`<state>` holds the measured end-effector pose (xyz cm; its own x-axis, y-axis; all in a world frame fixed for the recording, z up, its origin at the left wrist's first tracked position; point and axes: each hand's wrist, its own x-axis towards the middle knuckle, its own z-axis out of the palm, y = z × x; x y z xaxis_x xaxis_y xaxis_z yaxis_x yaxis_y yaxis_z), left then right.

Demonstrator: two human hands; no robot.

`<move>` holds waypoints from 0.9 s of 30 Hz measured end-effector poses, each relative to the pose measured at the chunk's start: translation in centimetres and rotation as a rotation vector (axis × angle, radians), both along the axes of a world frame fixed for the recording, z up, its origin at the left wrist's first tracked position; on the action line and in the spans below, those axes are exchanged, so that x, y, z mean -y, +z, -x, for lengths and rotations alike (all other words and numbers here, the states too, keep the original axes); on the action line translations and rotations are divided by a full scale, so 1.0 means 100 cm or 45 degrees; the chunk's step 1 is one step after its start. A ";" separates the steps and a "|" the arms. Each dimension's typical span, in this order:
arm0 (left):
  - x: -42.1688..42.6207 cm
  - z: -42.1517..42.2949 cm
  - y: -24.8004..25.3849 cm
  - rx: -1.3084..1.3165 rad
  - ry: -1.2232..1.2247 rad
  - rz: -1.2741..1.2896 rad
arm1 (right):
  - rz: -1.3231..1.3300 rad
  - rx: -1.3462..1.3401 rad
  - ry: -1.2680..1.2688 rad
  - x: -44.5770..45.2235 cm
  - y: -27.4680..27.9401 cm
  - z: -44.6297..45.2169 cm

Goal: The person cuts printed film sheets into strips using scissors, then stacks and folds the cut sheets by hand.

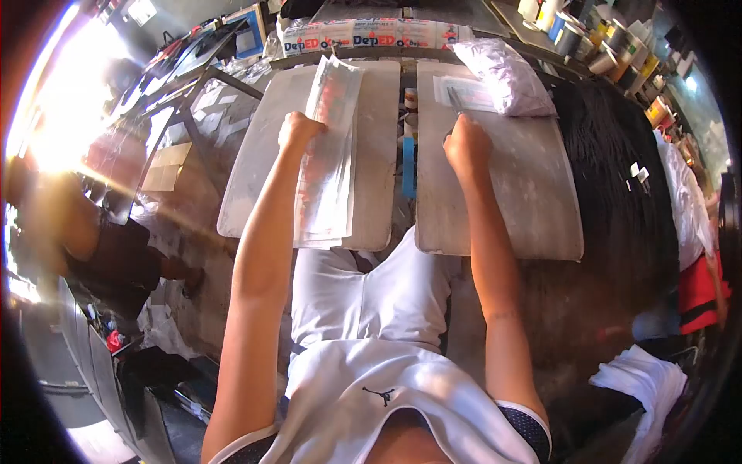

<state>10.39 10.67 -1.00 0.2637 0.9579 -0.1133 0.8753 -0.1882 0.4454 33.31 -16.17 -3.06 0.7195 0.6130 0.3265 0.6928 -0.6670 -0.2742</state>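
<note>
A long stack of clear plastic sheets with red print (328, 178) lies lengthwise on the left grey board (259, 170). My left hand (300, 131) is closed at the stack's left edge, its fingers gripping the upper part. Over the right grey board (533, 193), my right hand (468, 147) is closed around scissors (454, 99), whose blades point away from me. The handles are mostly hidden in my fist. Beneath the blades lies a smaller printed plastic piece (443, 87). A filled whitish plastic bag (510, 77) rests at that board's far corner.
Between the boards is a gap with a blue strip (408, 166). Black stringy material (610, 155) hangs at the right. Behind stand a printed plastic-wrapped roll (371, 36) and several bottles and cans (568, 39). At the left is another person (100, 240); a cardboard piece (166, 168) lies nearby.
</note>
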 end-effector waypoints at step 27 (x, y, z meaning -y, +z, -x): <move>0.019 0.008 -0.024 0.411 -0.272 -0.112 | -0.351 -0.056 0.392 -0.018 -0.005 0.021</move>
<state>9.61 8.80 -3.40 0.4668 0.8800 0.0878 0.6301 -0.4006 0.6652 31.26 -14.36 -3.59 0.5330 0.6958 0.4814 0.8321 -0.3281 -0.4471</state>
